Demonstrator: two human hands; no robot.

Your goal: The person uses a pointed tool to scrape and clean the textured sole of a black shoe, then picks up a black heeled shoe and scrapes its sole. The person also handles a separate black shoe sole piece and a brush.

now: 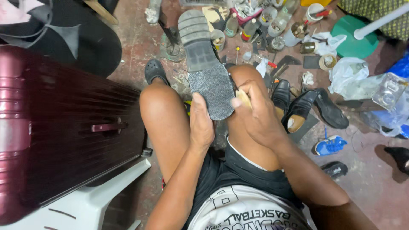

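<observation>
While shoe [204, 64] rests sole-up across knees at frame centre, left hand [201, 123] grips its toe end, thumb on grey textured sole patch [216, 91]. Right hand [260, 117] closed around pale wooden tool handle [243, 99] at patch edge. Shoe looks light, heel stiff, patch thin and flexible; best held at toe or waist. Left: maroon suitcase [55, 123] on white plastic chair [93, 200]. Right: black shoes [298, 106]. Top: stained concrete floor [136, 47], bottles and jars [255, 25].
</observation>
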